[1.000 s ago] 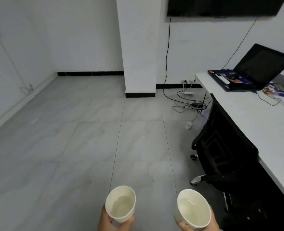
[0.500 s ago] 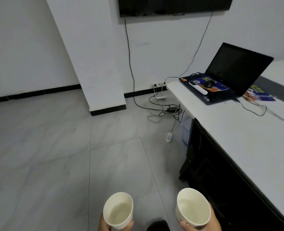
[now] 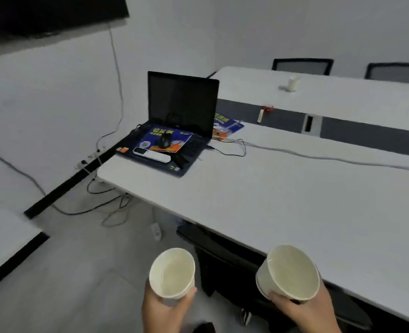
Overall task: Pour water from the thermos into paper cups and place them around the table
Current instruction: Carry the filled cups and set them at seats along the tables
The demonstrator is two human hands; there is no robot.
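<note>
My left hand [image 3: 163, 311] grips a white paper cup [image 3: 172, 272] with water in it, held over the floor at the bottom centre. In my right hand [image 3: 304, 312] is a second paper cup [image 3: 288, 272], also filled, hovering by the near edge of the long white table [image 3: 282, 200]. A third paper cup [image 3: 293, 82] stands far off on the table's back half. The thermos is out of sight.
An open black laptop [image 3: 181, 104] with a mouse, remote and blue leaflet sits at the table's left end. A grey cable runs across the tabletop. A black chair [image 3: 222, 258] is tucked under the near edge. Cables and a power strip lie on the floor by the wall.
The view has swung right, from the open floor and pillar to the table. Both cups stay in my hands, now close to the table's near edge.
</note>
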